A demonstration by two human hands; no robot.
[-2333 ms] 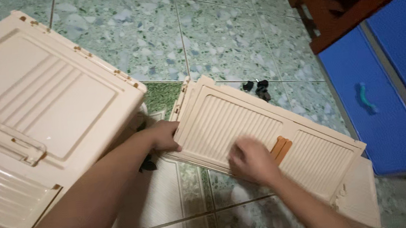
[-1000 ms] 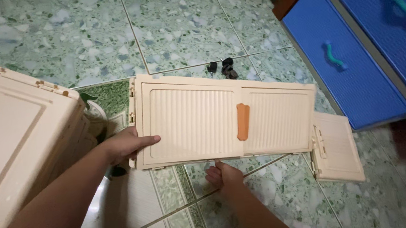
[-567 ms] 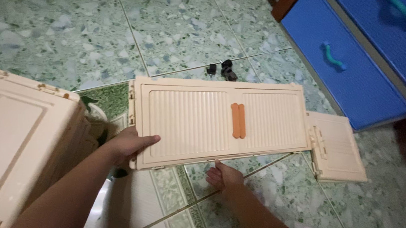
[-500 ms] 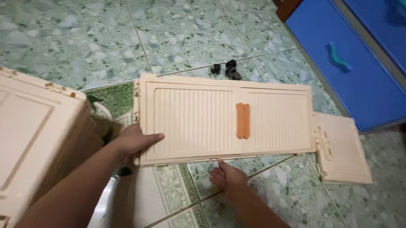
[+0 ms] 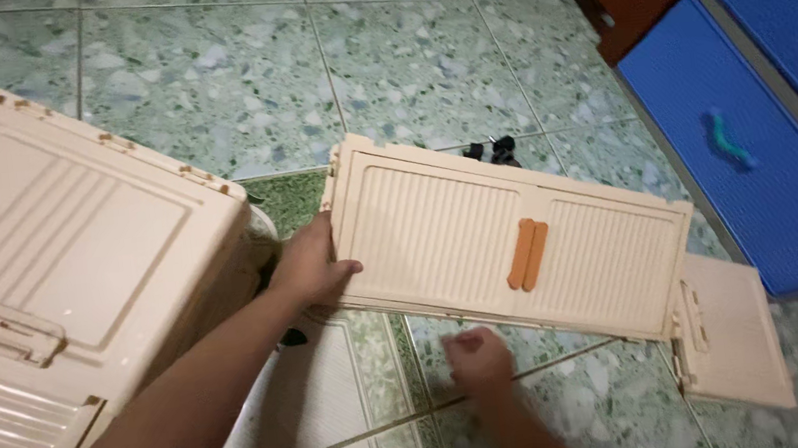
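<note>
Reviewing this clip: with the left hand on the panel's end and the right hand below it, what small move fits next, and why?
Probably bring the right hand up to the door panel. Only the left hand grips it, at its left end, so the long panel looks unsupported on the right.

A ribbed panel (image 5: 510, 242) lies across the middle of the tiled floor (image 5: 208, 96), with two handles (image 5: 528, 254) side by side at its centre. A smaller flap (image 5: 732, 332) hangs off its right end. The left hand (image 5: 310, 268) grips the panel's left edge; the right hand (image 5: 478, 362) sits just before its near edge. A large box (image 5: 59, 279) stands to the left, drawers (image 5: 759, 166) to the right, and small dark parts (image 5: 493, 151) behind the panel.
</note>
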